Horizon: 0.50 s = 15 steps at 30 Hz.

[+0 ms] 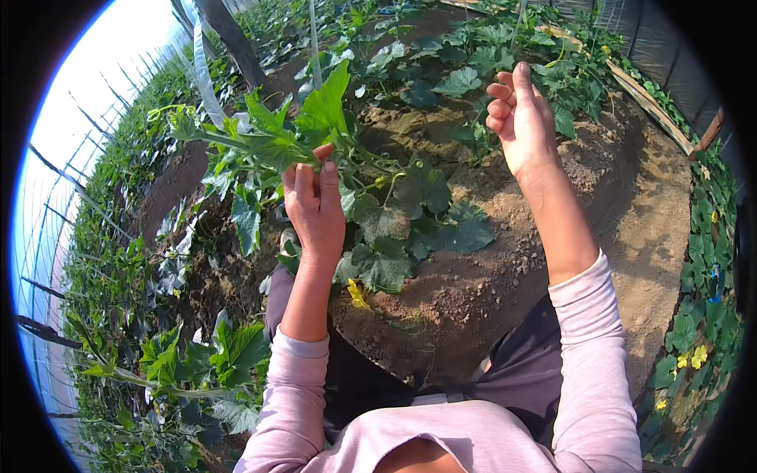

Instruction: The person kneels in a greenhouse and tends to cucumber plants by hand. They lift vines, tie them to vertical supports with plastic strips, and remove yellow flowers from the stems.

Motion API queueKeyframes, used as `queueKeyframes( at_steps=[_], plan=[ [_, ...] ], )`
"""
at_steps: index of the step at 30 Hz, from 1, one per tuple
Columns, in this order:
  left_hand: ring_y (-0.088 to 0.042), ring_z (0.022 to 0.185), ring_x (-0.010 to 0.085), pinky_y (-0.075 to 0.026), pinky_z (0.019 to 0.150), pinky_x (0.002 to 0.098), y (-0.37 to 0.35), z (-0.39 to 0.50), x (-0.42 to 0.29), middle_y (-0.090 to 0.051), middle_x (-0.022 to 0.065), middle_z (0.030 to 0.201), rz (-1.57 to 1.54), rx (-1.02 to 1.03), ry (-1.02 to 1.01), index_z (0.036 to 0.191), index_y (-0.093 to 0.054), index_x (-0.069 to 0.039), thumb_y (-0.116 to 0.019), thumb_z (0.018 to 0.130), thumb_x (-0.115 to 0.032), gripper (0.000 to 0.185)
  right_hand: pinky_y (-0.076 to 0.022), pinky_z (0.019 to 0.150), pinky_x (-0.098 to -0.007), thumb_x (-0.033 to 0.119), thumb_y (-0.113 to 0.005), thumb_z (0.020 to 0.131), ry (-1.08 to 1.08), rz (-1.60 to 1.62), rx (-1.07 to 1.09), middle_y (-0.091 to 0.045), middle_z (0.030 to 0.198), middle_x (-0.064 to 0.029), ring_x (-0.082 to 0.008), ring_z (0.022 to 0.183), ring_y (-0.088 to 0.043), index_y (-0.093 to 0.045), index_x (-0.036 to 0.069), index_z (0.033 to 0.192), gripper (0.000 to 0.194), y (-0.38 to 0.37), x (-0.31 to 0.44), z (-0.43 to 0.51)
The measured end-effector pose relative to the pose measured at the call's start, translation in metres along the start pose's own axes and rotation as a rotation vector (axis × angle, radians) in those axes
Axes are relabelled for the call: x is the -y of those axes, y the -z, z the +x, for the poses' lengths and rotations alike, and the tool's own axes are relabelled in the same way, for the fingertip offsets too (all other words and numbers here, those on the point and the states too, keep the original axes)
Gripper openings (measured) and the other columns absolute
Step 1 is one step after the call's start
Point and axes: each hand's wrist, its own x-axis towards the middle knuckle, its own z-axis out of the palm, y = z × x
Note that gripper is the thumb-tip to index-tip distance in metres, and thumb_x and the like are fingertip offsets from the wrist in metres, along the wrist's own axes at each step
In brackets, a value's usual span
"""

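Note:
My left hand [313, 204] grips a green cucumber-like vine [222, 139] between thumb and fingers, just under its broad leaves. The vine's growing tip with curled tendrils points left. Below that hand, larger leaves [384, 263] of the plant lie over the soil, with a yellow flower [357, 294] at their lower edge. Raised at the upper right, my right hand [523, 121] has its thumb up and its fingers loosely curled. No object shows in it, and leaves [494, 56] lie beyond its fingertips. A pale plastic strip [206, 77] hangs down to the vine near my left hand.
Bare, crumbly soil [461, 307] lies between my legs. Another vine [183, 390] stretches across the lower left. A wooden post [233, 44] leans at the upper left. Dark plastic sheeting [668, 56] and a wooden strip [647, 100] edge the bed at right.

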Motion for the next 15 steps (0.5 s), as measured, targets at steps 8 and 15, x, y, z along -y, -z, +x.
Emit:
queueKeyframes(
  at_steps=[8, 15],
  plan=[
    [-0.061, 0.074, 0.0099, -0.047, 0.078, 0.0283, 0.009, -0.004, 0.013, -0.068, 0.0053, 0.087, -0.360, 0.007, 0.144, 0.110, -0.065, -0.001, -0.052, 0.105, -0.022, 0.025, -0.0491, 0.060, -0.0219, 0.024, -0.067, 0.096, -0.199, -0.588, 0.450, -0.069, 0.091, 0.0005, -0.0062, 0.070, -0.061, -0.066, 0.008, 0.108, 0.020, -0.006, -0.101, -0.001],
    [-0.066, 0.077, 0.0172, -0.051, 0.073, 0.0294, 0.009, -0.008, 0.008, -0.064, 0.0108, 0.100, -0.268, 0.160, -0.120, 0.100, -0.067, 0.001, -0.057, 0.101, -0.017, 0.021, -0.0523, 0.068, -0.0252, 0.011, -0.064, 0.096, 0.090, -0.493, 0.743, -0.071, 0.097, -0.0012, -0.0083, 0.081, -0.064, -0.068, 0.003, 0.118, 0.023, -0.050, -0.112, -0.015]
  ],
)
